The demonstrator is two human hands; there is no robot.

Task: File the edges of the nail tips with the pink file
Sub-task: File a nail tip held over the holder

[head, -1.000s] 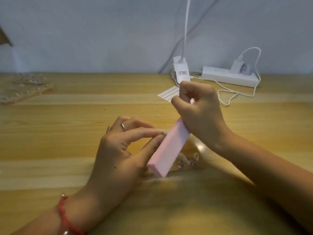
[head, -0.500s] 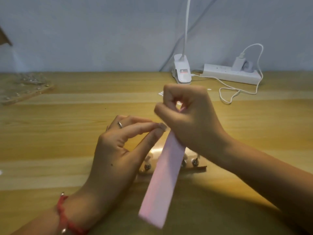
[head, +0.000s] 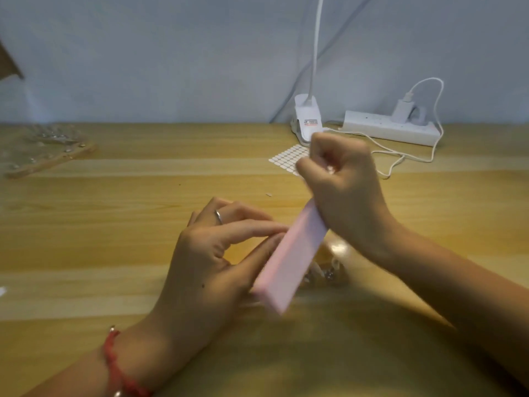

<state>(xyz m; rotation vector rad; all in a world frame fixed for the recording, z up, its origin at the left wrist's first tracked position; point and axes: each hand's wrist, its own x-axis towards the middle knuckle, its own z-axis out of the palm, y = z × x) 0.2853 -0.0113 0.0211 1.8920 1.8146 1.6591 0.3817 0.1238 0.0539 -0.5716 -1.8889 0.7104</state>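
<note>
Left hand [head: 211,262], red bracelet [head: 114,365] on the wrist, has its grip pinched thumb-to-forefinger on a barely visible nail tip [head: 282,231] pressed against the pink file [head: 292,262]. File's tilted above the tabletop [head: 114,224], a bit blurry, with the right hand [head: 346,193] gripping its upper end. Further back: sticker sheet [head: 289,159], lamp clip [head: 307,118], power strip [head: 389,128].

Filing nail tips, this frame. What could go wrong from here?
1. The right hand grips the pink file only at its top end; the motion-blurred free end may knock the small stand on the table behind it.
2. The file lies against the fingertips of the left hand and hides the nail tip they seem to pinch; a stroke may scrape skin or flick it loose.
</note>
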